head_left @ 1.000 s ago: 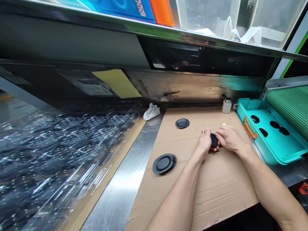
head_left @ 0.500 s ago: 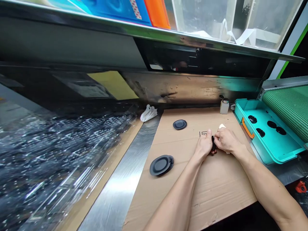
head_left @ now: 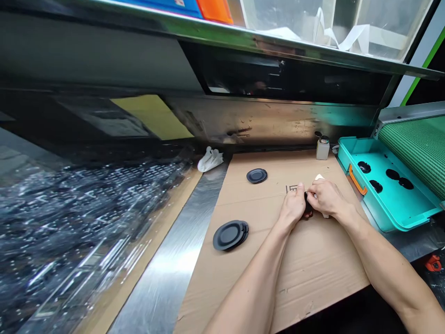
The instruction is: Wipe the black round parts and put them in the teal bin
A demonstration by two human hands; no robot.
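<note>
The metal counter [head_left: 167, 264] ran underneath everything, with a broad spread of shiny clear plastic [head_left: 86, 232], dark beneath its surface, along its left. A cardboard sheet [head_left: 320, 269] covered most of the middle. Beyond its right edge sat a teal tray [head_left: 399, 204] with an orange handle, and a green belt [head_left: 417, 144] lay just past the tray.

Over the right half of the cardboard, the two hands met. The right hand [head_left: 327, 197] was bunched narrow around a white wad [head_left: 319, 176], which showed above and below the fingers; its fingertips came against the black part. The left hand [head_left: 294, 204] held that part, its fingers bent behind it.

Well to the left lay the larger stack of black discs [head_left: 229, 235], flat, with small tabs pointing right. A crumpled white cloth [head_left: 210, 160] rested by the sheet's far left corner, the smaller black stack [head_left: 257, 176] near it, and a small bottle [head_left: 322, 149] upright at the far edge.

The black part [head_left: 308, 202] was between both hands, tilted on edge, the visible strip's long axis running near to far. Fingers hid the rest, so its front could not be told. Four black pieces [head_left: 392, 174] lay apart inside the tray, two nearly touching.
</note>
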